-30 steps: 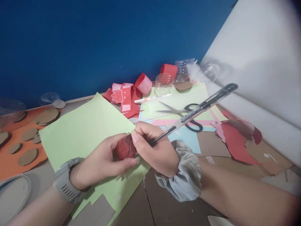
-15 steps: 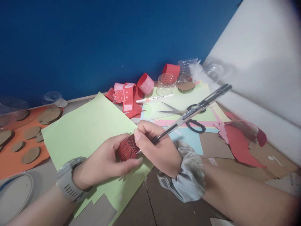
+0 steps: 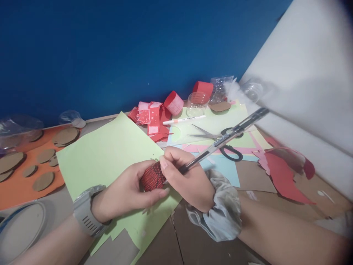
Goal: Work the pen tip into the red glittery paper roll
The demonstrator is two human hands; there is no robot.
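Note:
A small red piece with a black crosshatch pattern (image 3: 152, 177) is held between the thumb and fingers of my left hand (image 3: 128, 193), above a light green sheet (image 3: 96, 147). My right hand (image 3: 187, 178) is closed round a black pen (image 3: 224, 139), whose tip meets the right side of the red piece. The pen's rear end points up and to the right. A grey watch is on my left wrist and a grey scrunchie on my right.
Black-handled scissors (image 3: 231, 152) and a white marker (image 3: 183, 120) lie on coloured sheets behind my right hand. Red paper pieces (image 3: 156, 119) and clear plastic cups (image 3: 197, 104) stand by the blue wall. Cardboard discs (image 3: 43, 181) rest on orange paper (image 3: 16, 193) at left.
The whole view has shifted a little, so things appear slightly lower and mostly further right. Both hands keep their holds, and the pen stays at the red piece.

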